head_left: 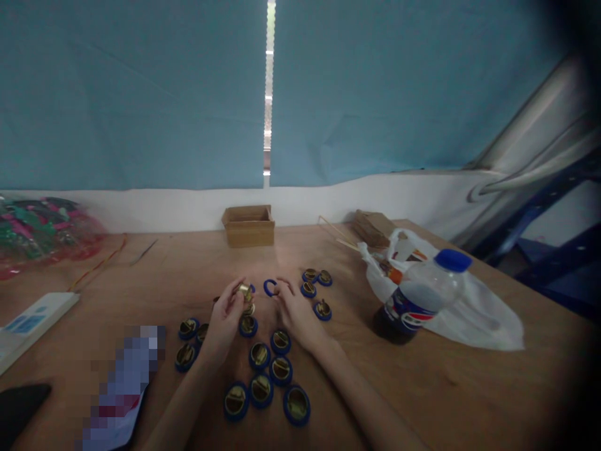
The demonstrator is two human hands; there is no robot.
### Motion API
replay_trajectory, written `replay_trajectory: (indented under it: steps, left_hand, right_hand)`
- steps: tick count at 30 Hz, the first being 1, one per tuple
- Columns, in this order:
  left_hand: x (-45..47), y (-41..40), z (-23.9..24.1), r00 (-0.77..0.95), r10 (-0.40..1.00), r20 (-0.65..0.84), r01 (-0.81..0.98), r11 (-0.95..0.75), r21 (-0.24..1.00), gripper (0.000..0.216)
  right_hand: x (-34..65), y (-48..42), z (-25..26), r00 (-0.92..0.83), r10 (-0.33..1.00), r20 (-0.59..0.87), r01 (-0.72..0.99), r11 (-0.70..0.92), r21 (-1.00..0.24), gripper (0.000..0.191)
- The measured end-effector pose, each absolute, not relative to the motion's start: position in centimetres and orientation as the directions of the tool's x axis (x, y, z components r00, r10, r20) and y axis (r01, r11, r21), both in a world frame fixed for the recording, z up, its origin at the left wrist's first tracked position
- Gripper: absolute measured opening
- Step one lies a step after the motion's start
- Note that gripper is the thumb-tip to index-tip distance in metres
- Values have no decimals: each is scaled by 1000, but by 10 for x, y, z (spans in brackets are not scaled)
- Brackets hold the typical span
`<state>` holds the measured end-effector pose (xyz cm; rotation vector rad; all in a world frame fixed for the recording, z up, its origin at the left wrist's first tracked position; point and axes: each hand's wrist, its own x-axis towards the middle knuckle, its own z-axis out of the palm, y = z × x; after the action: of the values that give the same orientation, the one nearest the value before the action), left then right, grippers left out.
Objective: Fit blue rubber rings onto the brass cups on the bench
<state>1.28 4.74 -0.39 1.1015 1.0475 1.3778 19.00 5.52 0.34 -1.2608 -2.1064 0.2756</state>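
Note:
My left hand (226, 316) is closed in a pinch on a small brass-coloured part (244, 290), held just above the wooden table (422, 382). Close to its right, my right hand (293, 312) pinches a blue ring (269, 287) between its fingertips. Several round blue pieces with brass centres (261, 388) lie on the table under and in front of both hands. A few more of them (315, 283) sit just right of my right hand.
An open cardboard box (249, 226) stands at the back. A plastic bottle with a blue cap (419, 297) rests on a white plastic bag (474, 313) at the right. A white device (32, 319) and coloured bagged items (42, 228) are at the left.

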Motion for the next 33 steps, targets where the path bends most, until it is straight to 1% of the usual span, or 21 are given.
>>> replay_trajectory:
  steps: [2, 4, 7, 10, 14, 17, 19, 21, 25, 29, 33]
  left_hand:
    - [15, 46, -4, -22, 997, 75, -199, -78, 977, 44]
    - [17, 45, -3, -4, 996, 87, -201, -86, 976, 42]
    - [18, 44, -1, 20, 994, 111, -195, -105, 975, 38]
    - [18, 44, 1, 37, 988, 149, -150, -142, 978, 37]
    - [16, 46, 1, 53, 984, 169, -113, -162, 980, 37]
    - [15, 47, 0, 39, 990, 137, -113, -132, 985, 41]
    - [16, 47, 0, 32, 994, 100, -113, -96, 989, 43]
    - [16, 46, 1, 52, 995, 83, -97, -77, 992, 41]
    - [18, 44, 4, 109, 988, 109, -70, -102, 992, 33]
    - [21, 43, 4, 100, 984, 150, -27, -148, 989, 33]
    - [23, 41, 1, 84, 980, 183, 11, -184, 983, 31]
  right_hand:
    - [188, 53, 4, -285, 830, 479, 650, 535, -540, 18]
    - [185, 49, 5, -292, 812, 506, 601, 567, -563, 18]
    - [179, 42, 6, -348, 794, 498, 543, 604, -584, 17]
    - [175, 37, 8, -375, 787, 491, 523, 616, -589, 17]
    - [176, 36, 10, -368, 777, 510, 518, 627, -582, 17]
    - [177, 36, 9, -345, 776, 527, 523, 626, -579, 16]
    - [177, 35, 8, -319, 781, 536, 525, 617, -586, 20]
    - [177, 35, 7, -295, 789, 540, 528, 605, -596, 26]
    - [177, 35, 7, -275, 809, 519, 556, 575, -601, 33]
    - [178, 35, 8, -289, 819, 496, 589, 560, -583, 37]
    - [178, 34, 11, -303, 792, 530, 592, 593, -546, 41]
